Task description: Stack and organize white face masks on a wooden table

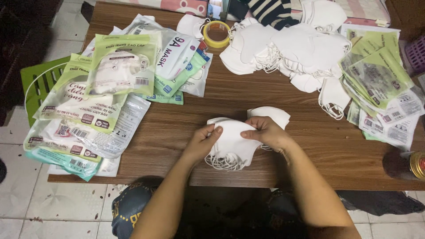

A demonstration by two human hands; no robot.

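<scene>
Both hands hold a small stack of white face masks (233,140) just above the near middle of the wooden table (248,95). My left hand (204,141) pinches the stack's left edge with thumb and fingers. My right hand (268,132) grips its upper right edge. White ear loops hang from the bottom of the stack. Another white mask (272,114) lies behind my right hand.
A big heap of loose white masks (292,51) sits at the back. Packaged masks in green and clear bags are piled at the left (106,84) and at the right (380,84). A yellow tape roll (217,34) lies at the back. A gold-lidded jar (418,164) stands at the right edge.
</scene>
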